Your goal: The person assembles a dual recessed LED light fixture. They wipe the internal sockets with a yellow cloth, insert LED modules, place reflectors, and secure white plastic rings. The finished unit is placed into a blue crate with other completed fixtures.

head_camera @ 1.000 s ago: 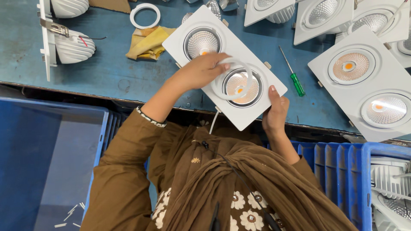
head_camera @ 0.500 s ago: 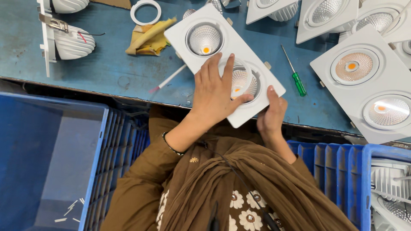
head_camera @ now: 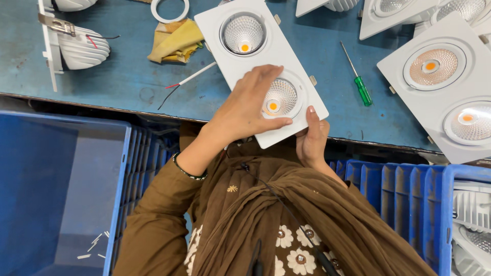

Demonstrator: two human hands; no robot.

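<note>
So the white twin downlight panel [head_camera: 263, 61] lies face up on the blue workbench [head_camera: 102, 76], long axis running diagonally from the bench's near edge up and away to the left. Left hand [head_camera: 248, 110] is spread over the near lamp [head_camera: 279, 98], fingers curled around its ring. Right hand [head_camera: 311, 135] pinches the panel's near corner, thumb on top. A green screwdriver [head_camera: 358, 82] sits just right of the panel, a yellow cloth [head_camera: 174, 41] to its left.

Near lamp ring [head_camera: 280, 98] partly hidden under left hand [head_camera: 250, 107]. Fixtures [head_camera: 450, 82] cropped at right edge. Contents of right crate [head_camera: 404, 199] mostly cut off.
</note>
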